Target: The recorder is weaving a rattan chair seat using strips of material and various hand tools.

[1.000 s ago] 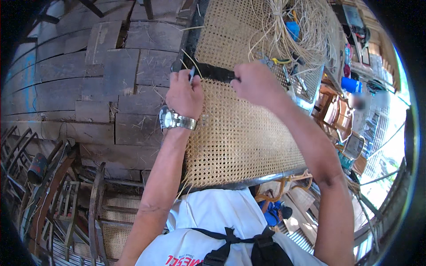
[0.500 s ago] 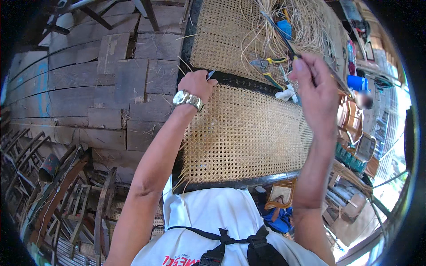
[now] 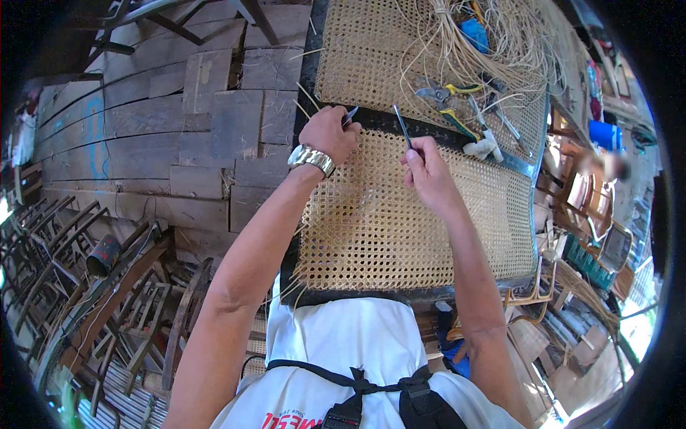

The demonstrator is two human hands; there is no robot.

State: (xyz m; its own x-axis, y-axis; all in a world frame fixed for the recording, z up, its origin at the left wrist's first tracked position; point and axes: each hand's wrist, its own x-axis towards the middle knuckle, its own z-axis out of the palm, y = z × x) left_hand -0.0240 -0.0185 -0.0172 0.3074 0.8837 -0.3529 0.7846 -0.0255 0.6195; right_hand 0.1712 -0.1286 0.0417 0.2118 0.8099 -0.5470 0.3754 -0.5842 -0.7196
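A woven cane panel (image 3: pixel 414 214) in a black frame lies before me, with a second cane panel (image 3: pixel 371 53) beyond the black crossbar (image 3: pixel 432 132). At the crossbar's left end, my left hand (image 3: pixel 329 136) is closed around a small metal blade (image 3: pixel 349 115), its tip sticking out past the fingers; the handle is hidden. My right hand (image 3: pixel 432 175) grips a thin, dark rod-shaped tool (image 3: pixel 401 125) above the near panel, its tip pointing up toward the crossbar. Loose cane ends (image 3: pixel 307 93) stick out over the frame's left edge, close to my left hand.
Yellow-handled pruning shears (image 3: pixel 450 100) rest on the far panel, near a white-headed tool (image 3: pixel 486 146) and another slim tool (image 3: pixel 509 121). A bundle of cane strands (image 3: pixel 493 50) with a blue item (image 3: pixel 474 34) lies beyond. Wooden chair frames (image 3: pixel 136 314) stand at lower left.
My right hand has come left and nearer from the far right, bringing the rod-shaped tool over the near panel. The left hand keeps its place at the crossbar; the view has shifted slightly.
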